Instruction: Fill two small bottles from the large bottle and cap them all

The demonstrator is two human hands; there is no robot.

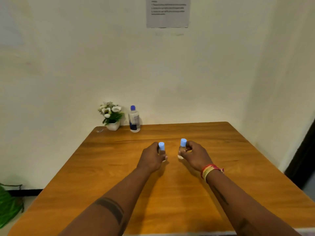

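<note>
A small white pot of white flowers point(111, 115) stands at the far left corner of the wooden table point(238, 159). On the wall above hangs 1 printed paper sheet point(167, 12), and green leaves point(8, 206) lie on the floor at left.

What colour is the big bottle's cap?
Dark blue, on the large bottle, seen from the head view.

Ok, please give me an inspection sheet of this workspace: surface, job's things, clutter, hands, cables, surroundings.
Surface: wooden table, orange-brown, against a pale wall.
Job's things: large bottle upright at the far edge, dark blue cap on; left small bottle and right small bottle, both upright with light blue caps on; fill level cannot be told.
Clutter: potted flowers beside the large bottle; a small unclear item at the far left corner.
Hands: left hand grips the left small bottle; right hand grips the right small bottle.
Cables: nothing seen.
Surroundings: printed sheet on the wall, text unreadable; green leaves on the floor.
</note>
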